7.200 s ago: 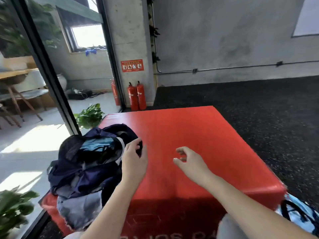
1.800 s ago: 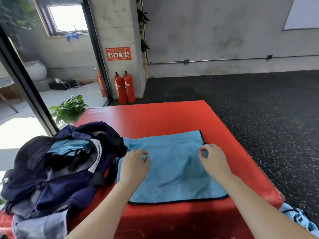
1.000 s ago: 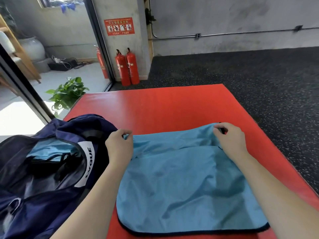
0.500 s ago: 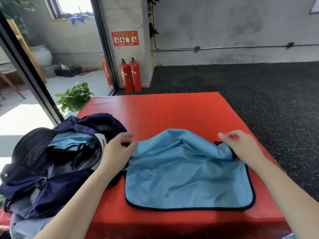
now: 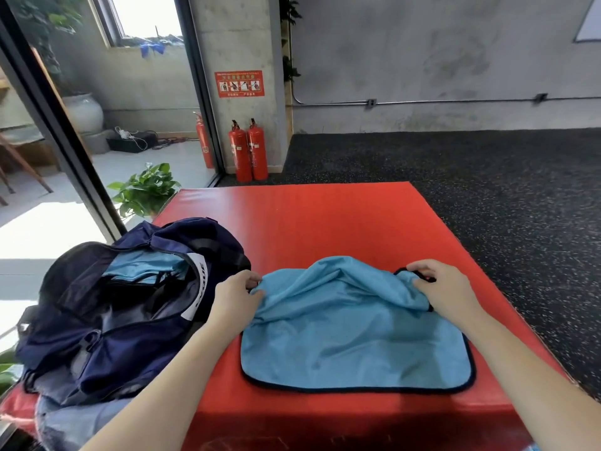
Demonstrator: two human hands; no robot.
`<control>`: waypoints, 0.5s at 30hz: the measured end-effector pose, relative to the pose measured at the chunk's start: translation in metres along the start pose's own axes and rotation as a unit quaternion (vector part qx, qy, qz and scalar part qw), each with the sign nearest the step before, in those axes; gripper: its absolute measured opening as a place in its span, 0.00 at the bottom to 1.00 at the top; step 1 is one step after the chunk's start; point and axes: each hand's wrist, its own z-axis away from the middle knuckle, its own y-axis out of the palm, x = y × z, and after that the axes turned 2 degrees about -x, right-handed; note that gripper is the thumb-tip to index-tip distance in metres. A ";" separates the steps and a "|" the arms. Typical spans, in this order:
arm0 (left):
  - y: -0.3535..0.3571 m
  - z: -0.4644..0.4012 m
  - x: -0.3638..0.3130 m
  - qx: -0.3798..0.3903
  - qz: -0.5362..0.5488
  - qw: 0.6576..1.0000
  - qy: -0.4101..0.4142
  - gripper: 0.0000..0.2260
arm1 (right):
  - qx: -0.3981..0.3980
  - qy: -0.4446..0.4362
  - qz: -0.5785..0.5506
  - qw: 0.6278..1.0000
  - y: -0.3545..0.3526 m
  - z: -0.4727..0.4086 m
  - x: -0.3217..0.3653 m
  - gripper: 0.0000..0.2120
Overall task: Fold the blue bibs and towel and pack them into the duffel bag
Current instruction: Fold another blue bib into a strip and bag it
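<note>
Right now my left hand [image 5: 236, 296] and right hand [image 5: 440, 291] each pinch a far corner of the blue cloth [image 5: 354, 327], fingers curled on its edge, the fabric humped between them. Its near half lies flat on the red worktop [image 5: 325, 222]. Beside it, at my left, sits the open navy duffel bag [image 5: 123, 307]. I judge a fold is underway; next, bring those corners toward me onto the near edge.

I see strong daylight pouring through the window [image 5: 143, 14] at upper left, blowing out the floor [image 5: 42, 229] at left. The wall [image 5: 422, 53] stays dim. Straight lines bow near the edges; the bottom corners blur.
</note>
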 end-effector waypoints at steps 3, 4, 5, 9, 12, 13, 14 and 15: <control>-0.006 -0.001 -0.015 -0.067 0.059 0.996 0.018 0.10 | -0.035 -0.010 -0.061 0.997 -0.005 -0.004 -0.003 0.12; -0.010 -0.001 -0.020 -0.093 0.092 0.991 0.024 0.11 | -0.055 -0.009 -0.098 0.994 -0.009 -0.005 -0.003 0.13; -0.013 0.000 -0.024 -0.115 0.127 0.985 0.028 0.12 | -0.076 -0.008 -0.136 0.988 -0.014 -0.005 -0.001 0.13; -0.025 0.010 -0.037 -0.154 0.234 0.959 0.037 0.10 | -0.142 0.006 -0.244 0.959 -0.033 0.000 0.000 0.11; -0.030 0.020 -0.037 -0.156 0.243 0.956 0.046 0.07 | -0.146 0.007 -0.280 0.949 -0.047 0.008 -0.008 0.08; -0.031 0.021 -0.034 -0.150 0.226 0.962 0.042 0.06 | -0.137 0.009 -0.274 0.952 -0.052 0.011 -0.010 0.09; -0.031 0.022 -0.028 -0.137 0.191 0.971 0.033 0.06 | -0.120 0.012 -0.260 0.958 -0.056 0.015 -0.013 0.11; -0.031 0.023 -0.022 -0.115 0.138 0.983 0.021 0.05 | -0.093 0.018 -0.233 0.968 -0.059 0.019 -0.016 0.12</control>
